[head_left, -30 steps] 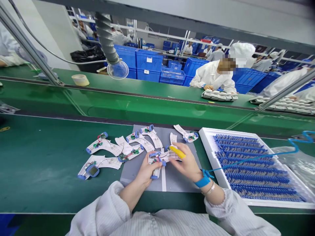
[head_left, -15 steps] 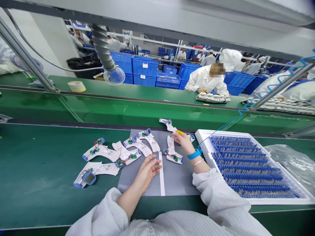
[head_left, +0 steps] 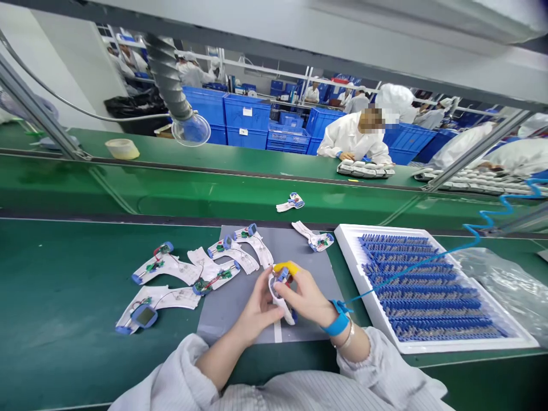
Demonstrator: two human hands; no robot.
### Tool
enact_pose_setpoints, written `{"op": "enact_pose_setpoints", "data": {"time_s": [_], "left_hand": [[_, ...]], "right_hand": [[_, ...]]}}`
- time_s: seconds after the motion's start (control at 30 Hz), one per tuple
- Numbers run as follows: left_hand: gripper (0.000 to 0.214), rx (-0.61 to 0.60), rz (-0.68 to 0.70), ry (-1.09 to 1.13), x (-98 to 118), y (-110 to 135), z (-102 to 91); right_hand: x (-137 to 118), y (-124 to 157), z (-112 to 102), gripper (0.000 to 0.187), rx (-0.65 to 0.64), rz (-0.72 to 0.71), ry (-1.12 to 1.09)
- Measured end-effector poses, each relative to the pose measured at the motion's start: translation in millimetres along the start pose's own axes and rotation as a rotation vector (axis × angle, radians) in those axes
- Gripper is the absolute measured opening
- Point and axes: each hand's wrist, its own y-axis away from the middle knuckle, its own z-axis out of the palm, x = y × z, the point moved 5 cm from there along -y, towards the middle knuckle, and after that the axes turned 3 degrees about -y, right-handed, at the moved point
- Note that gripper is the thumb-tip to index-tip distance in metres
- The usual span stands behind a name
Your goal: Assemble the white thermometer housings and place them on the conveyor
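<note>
Both hands grip a white curved strip assembly (head_left: 287, 313) with blue plastic parts, over the grey mat (head_left: 231, 314). My left hand (head_left: 256, 311) is closed on its left side, thumb along the lower part. My right hand (head_left: 308, 294) pinches it from the right, a yellow finger cot (head_left: 286, 267) on one finger. The fingers cover much of it. Left of the hands lie several similar assemblies with green boards and thin wires, including one (head_left: 252, 242) near the mat's far edge. Another assembly (head_left: 314, 237) lies beyond my right hand.
A white foam tray (head_left: 349, 257) of blue parts in rows stands at the right, beside clear plastic bags (head_left: 505, 279). A blue coiled cord (head_left: 398, 274) runs across the tray to my wrist strap (head_left: 338, 322). One assembly (head_left: 291, 202) rests on the green strip behind. A co-worker (head_left: 355, 137) sits opposite.
The assembly from the mat's right half is now in both hands. My right hand has drawn back toward me, and my left hand has closed from its open pose.
</note>
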Motion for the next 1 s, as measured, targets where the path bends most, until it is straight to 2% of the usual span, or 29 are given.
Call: {"op": "enact_pose_setpoints", "data": {"time_s": [0.1,0.2,0.3,0.37,0.47,0.5,0.57,0.67,0.73,0.83,0.93,1.0], "left_hand": [[0.072,0.020,0.074,-0.288,4.2,3.8,-2.5],[0.078,0.013,0.153,-0.534,9.7,5.5,-1.6],[0.064,0.017,0.166,-0.575,13.0,4.6,-0.6],[0.049,0.107,0.199,-0.613,18.0,4.1,-2.9],[0.043,0.230,0.260,-0.672,27.0,5.6,-5.2],[0.043,0.224,0.254,-0.647,28.3,5.9,-4.8],[0.043,0.133,0.190,-0.489,27.7,5.7,-2.6],[0.050,-0.082,-0.035,-0.116,20.4,7.6,3.3],[0.057,-0.203,-0.210,0.084,14.1,12.0,7.7],[0.071,-0.299,-0.371,0.226,6.6,18.7,10.9],[0.077,-0.292,-0.380,0.200,3.0,19.0,8.7],[0.071,-0.205,-0.227,0.047,8.2,13.7,3.2]], "right_hand": [[-8.0,4.3,-1.2,0.018,-0.053,-0.077,0.058],[-11.8,7.3,-5.8,0.022,-0.084,-0.092,0.044],[-16.6,9.4,-9.2,0.027,-0.133,-0.096,0.078],[-19.8,11.3,-9.9,0.029,-0.214,-0.104,0.155],[-23.4,15.8,-12.9,0.031,-0.310,-0.115,0.229],[-24.6,17.7,-13.9,0.032,-0.330,-0.121,0.233],[-26.4,21.4,-15.2,0.035,-0.341,-0.141,0.233],[-26.8,25.7,-13.8,0.034,-0.312,-0.191,0.221],[-27.7,28.2,-10.5,0.031,-0.289,-0.285,0.191],[-26.7,32.0,-5.3,0.030,-0.243,-0.415,0.158],[-20.5,34.3,-4.3,0.034,-0.175,-0.410,0.147],[-15.4,35.6,-6.5,0.042,-0.118,-0.344,0.134]]}}
